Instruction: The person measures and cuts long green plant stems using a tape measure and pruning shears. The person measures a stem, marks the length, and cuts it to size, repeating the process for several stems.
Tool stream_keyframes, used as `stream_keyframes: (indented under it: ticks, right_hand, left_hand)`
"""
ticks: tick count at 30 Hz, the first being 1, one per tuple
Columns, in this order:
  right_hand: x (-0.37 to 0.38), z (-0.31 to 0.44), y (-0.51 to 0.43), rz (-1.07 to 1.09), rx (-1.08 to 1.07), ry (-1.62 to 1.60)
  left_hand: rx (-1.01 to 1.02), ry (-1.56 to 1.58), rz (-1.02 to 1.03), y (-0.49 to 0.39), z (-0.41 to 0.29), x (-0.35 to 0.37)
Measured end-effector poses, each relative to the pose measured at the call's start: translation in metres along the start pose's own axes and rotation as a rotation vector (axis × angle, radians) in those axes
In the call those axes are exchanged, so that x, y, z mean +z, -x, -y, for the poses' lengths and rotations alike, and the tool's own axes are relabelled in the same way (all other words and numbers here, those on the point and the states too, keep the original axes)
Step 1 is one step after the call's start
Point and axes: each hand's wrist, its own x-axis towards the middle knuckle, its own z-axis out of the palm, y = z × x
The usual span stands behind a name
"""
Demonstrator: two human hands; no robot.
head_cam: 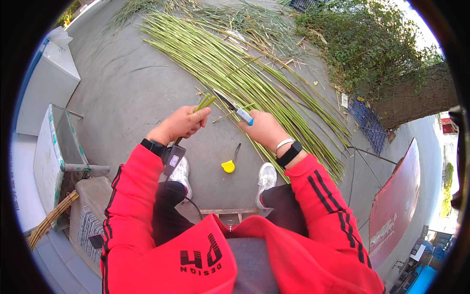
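Note:
My left hand point(185, 123) is closed around a few short green plant stems point(206, 101), whose ends stick out above the thumb. In my right hand point(259, 126) is a cutting tool with a blue-and-silver handle point(243, 114); its pointed metal blade point(224, 99) reaches up and left, close to the stem ends but apart from them in the picture. Beyond both hands, a wide spread of long green stems point(235, 68) lies on the concrete ground. A yellow tape measure point(228, 166) with a dark strap rests on the ground between the white shoes.
Cut leaves and dry stalks point(257, 24) lie at the far side. A leafy tree trunk point(415, 95) and a blue plastic grate point(369, 123) are on the right, with a red board point(394, 205) nearer. A white cabinet point(49, 84), a metal frame and a stalk bundle point(51, 218) stand left.

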Motion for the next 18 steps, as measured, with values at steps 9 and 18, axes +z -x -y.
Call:
stream_keyframes:
  ticks: [9,18]
  right_hand:
    - [-0.087,-0.095,-0.011,-0.501,0.239,-0.085]
    - [-0.050,-0.228,0.014,-0.088,0.257,0.242]
  left_hand:
    - [0.656,0.445,-0.607,0.069,-0.023,-0.027]
    - [0.708,0.638,-0.590,0.096,-0.016,-0.007]
